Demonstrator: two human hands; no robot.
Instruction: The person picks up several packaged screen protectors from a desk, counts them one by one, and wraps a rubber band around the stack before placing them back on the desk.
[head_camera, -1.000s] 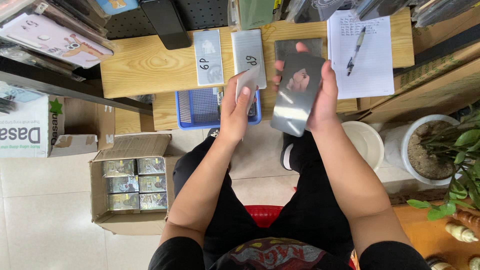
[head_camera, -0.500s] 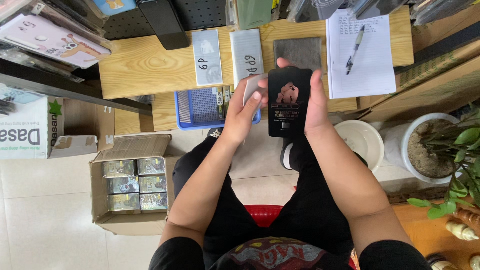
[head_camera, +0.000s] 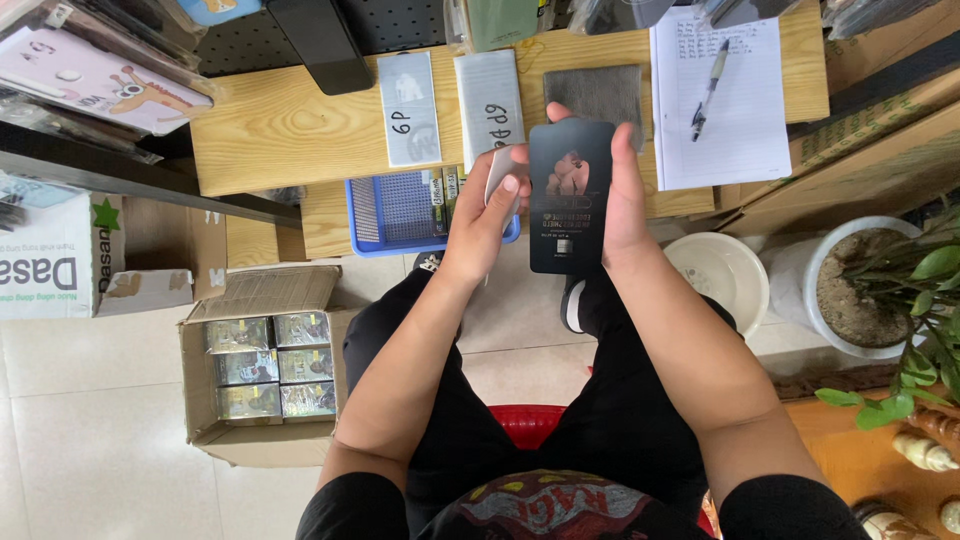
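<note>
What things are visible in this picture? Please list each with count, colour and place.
black flat pack: 1, black, held upright in right hand
pale thin piece: 1, light grey, in left hand
labelled packs: 2, grey-white, on wooden table
dark grey pad: 1, on table
notepad: 1, white, table right
pen: 1, on notepad
basket: 1, blue, lower shelf
cardboard box: 1, brown, floor left
bowl: 1, white, floor right
potted plant: 1, green, right
left hand: 1
right hand: 1

Glossy black card packet (head_camera: 570, 195), pale grained wooden shelf (head_camera: 290, 130).
</note>
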